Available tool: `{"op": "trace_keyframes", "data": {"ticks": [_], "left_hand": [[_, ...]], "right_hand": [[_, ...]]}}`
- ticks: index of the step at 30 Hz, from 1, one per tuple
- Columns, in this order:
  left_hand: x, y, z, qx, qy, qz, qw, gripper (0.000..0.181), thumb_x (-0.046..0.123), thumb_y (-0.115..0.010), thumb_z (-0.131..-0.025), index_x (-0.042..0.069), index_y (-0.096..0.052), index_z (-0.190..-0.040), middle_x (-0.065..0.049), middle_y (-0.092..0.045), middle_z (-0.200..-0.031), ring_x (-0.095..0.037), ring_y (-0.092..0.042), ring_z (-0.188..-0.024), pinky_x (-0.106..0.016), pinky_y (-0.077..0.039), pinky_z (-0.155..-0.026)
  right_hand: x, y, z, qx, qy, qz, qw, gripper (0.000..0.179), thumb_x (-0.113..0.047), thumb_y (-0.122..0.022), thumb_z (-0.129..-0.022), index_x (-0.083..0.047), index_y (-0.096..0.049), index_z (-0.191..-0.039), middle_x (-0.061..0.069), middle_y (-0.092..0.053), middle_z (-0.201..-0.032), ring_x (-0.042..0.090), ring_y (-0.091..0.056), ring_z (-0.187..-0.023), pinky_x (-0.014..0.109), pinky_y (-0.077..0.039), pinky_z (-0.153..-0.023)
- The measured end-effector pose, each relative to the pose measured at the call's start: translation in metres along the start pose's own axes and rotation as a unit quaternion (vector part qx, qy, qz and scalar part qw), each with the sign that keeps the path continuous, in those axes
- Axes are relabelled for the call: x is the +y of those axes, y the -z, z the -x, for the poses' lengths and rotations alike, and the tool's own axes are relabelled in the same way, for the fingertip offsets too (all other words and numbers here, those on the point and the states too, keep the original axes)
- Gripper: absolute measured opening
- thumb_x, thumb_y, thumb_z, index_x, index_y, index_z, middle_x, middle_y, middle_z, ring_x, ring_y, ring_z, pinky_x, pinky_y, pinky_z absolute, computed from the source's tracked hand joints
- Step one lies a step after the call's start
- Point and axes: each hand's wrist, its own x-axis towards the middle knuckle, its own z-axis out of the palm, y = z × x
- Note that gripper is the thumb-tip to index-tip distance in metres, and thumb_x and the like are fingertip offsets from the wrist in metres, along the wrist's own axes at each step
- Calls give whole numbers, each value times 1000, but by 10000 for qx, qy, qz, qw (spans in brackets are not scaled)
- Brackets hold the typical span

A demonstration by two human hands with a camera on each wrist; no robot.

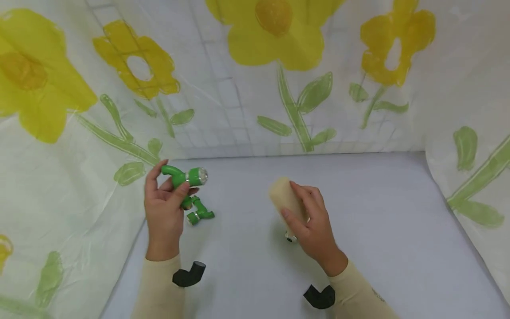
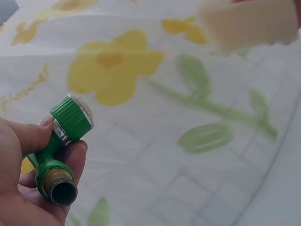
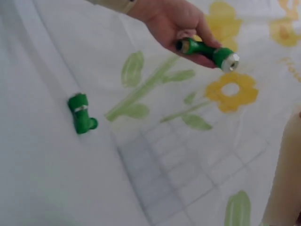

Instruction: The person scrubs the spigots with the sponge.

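Note:
In the head view my left hand (image 1: 164,212) holds up a green tap (image 1: 180,177), its thumb across the body. The left wrist view shows this tap (image 2: 73,120) with a ribbed green knob and a dark, hollow threaded end. A second green tap (image 1: 201,212) lies on the table just right of that hand. My right hand (image 1: 318,228) grips a beige, round-edged block (image 1: 286,195) that looks like a sponge, thumb on one side and fingers on the other. Beneath it a small silver-and-black end (image 1: 291,238) peeks out; the rest of that thing is hidden.
A pale table (image 1: 247,266) lies under both hands. White sheeting painted with yellow flowers (image 1: 275,106) stands behind it and at both sides. Black angled pieces (image 1: 189,274) show at each wrist, over the beige sleeves (image 1: 161,292).

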Motion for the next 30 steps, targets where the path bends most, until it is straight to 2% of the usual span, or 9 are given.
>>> {"op": "trace_keyframes", "data": {"ticks": [3,5,8,10,13,15,21,26,30], "left_hand": [[4,10,-13,181,-149,239,9994,64,-21,-70,-96,3,-54,-153,-24,-67,-115,-29,-76,-93,-34,-65,-78],[-3,14,-20,252,-25,177,9995,64,-20,-71,-96,3,-55,-153,-23,-65,-116,-28,-74,-95,-35,-65,-81],[-29,20,-26,372,576,-397,9969,67,-16,-75,-96,10,-57,-155,-17,-64,-107,-24,-72,-92,-35,-65,-84],[-52,29,-31,383,1053,-1160,9869,70,-9,-78,-97,18,-56,-158,-13,-65,-106,-20,-73,-90,-30,-64,-79],[-84,44,-38,263,1732,-2334,9565,72,5,-82,-99,26,-52,-161,-13,-64,-114,-18,-76,-92,-24,-59,-68],[-103,54,-43,164,2048,-2895,9349,72,11,-83,-100,25,-50,-162,-14,-63,-120,-20,-77,-95,-24,-54,-62],[-138,62,-52,-288,2718,-3846,8817,72,19,-82,-101,11,-44,-162,-19,-57,-131,-28,-71,-98,-33,-58,-70],[-146,60,-53,-417,2821,-4486,8470,73,22,-78,-104,2,-41,-164,-24,-58,-140,-32,-66,-105,-38,-59,-77],[-147,50,-50,-549,2440,-5136,8208,72,18,-75,-105,-7,-40,-163,-34,-57,-145,-41,-66,-111,-45,-62,-79]], "right_hand": [[-2,5,-5,40,-23,30,10000,63,-6,-75,-97,-6,-57,-157,11,-57,-135,26,-53,-116,37,-48,-84],[-4,7,-7,49,-28,43,10000,63,-6,-76,-96,-5,-58,-157,12,-57,-135,26,-54,-116,37,-48,-84],[-7,9,-9,41,-31,62,10000,63,-6,-76,-96,-5,-58,-157,12,-57,-135,27,-54,-116,37,-49,-85],[-8,9,-9,21,-52,60,10000,63,-6,-76,-97,-5,-58,-157,12,-57,-135,26,-54,-116,37,-49,-86],[-8,10,-8,-2,-84,69,9999,63,-6,-76,-97,-6,-58,-157,12,-57,-136,26,-54,-116,36,-49,-87],[-8,10,-7,4,-117,103,9999,63,-6,-76,-97,-6,-58,-157,12,-57,-136,26,-54,-116,36,-49,-86],[-3,15,-7,32,-208,199,9996,63,-6,-76,-97,-6,-58,-157,13,-57,-135,25,-54,-115,34,-48,-85],[-3,17,-8,66,-260,192,9995,63,-4,-77,-96,-6,-58,-157,13,-57,-136,25,-54,-116,33,-48,-86],[-1,18,-9,79,-318,227,9992,63,-5,-77,-96,-7,-59,-157,13,-57,-136,25,-54,-117,32,-48,-88]]}}
